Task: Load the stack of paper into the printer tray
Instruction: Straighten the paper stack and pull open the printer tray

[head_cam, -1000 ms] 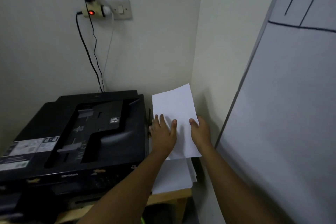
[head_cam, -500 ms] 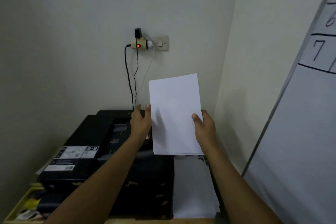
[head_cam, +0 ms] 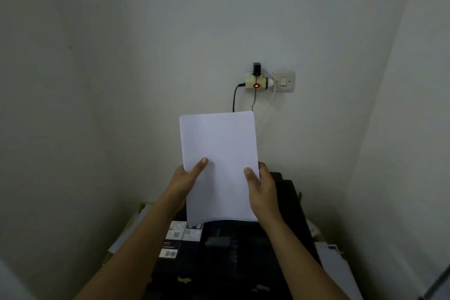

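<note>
There is only the one view, from a wide-angle camera worn on the person's head. It faces straight ahead into a corner of plain pale walls (head_cam: 121,56), pitched slightly down. A beige wall socket adapter with a red light (head_cam: 255,81) sits near the middle of the frame. Both bare forearms enter from the bottom edge, close to the lens. A black boxy printer (head_cam: 243,263) lies low and near, cut off by the bottom edge.

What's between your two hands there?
In the head view, the paper stack spans the gap between the left hand and right hand, each gripping a side edge above the printer.
</note>
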Motion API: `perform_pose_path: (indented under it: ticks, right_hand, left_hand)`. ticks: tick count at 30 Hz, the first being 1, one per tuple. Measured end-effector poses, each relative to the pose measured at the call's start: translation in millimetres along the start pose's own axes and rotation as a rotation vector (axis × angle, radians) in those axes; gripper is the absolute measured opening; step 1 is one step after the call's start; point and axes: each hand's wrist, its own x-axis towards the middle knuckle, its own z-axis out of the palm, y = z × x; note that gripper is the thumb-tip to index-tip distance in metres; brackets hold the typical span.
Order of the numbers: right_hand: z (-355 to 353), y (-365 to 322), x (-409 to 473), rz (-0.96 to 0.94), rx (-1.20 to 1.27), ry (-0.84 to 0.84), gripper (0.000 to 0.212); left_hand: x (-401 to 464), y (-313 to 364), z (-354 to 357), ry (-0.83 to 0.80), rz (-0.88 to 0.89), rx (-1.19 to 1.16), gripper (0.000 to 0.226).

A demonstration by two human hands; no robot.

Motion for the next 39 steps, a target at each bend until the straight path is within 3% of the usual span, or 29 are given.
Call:
perform_pose_path:
  ticks: [4,8,14,24,27,32,39]
  right_hand:
    - [50.8,17.9,1.7,-0.002,0.026,-0.013,0.025]
    - [82.9,43.4,-2.7,0.066,-0.016,-0.058,0.065]
    - [116.2,65.4,-18.0,0.080,-0.142,-0.136,0.039]
    - [120.5,88.3,-18.2,0.121,-0.129,-0.117,0.048]
    - [119.8,86.2,-13.6,0.132,-0.108,-0.109,0.036]
    - [120.1,93.3,-10.7,0.153,-0.100,-0.101,0.051]
    - [114.7,81.0,4.7,0.171,0.014,-0.099,0.046]
  left_hand:
    - [7.8,-5.8,-38.1,0.065,0.048,-0.038,0.032]
    - [12.7,-23.1,-72.2,0.082,0.021,-0.046,0.028]
    - [12.1,-47.3,-107.8,0.089,-0.039,-0.074,0.023]
    - [23.2,-65.4,-123.5,0.020,-0.072,-0.065,0.028]
    - [26.4,-67.8,-126.9,0.027,-0.056,-0.047,0.029]
    - [29.1,-73.5,-126.8,0.026,-0.065,-0.029,0.033]
    - [28.4,-73.9,-128.2,0.007,-0.044,-0.027,0.029]
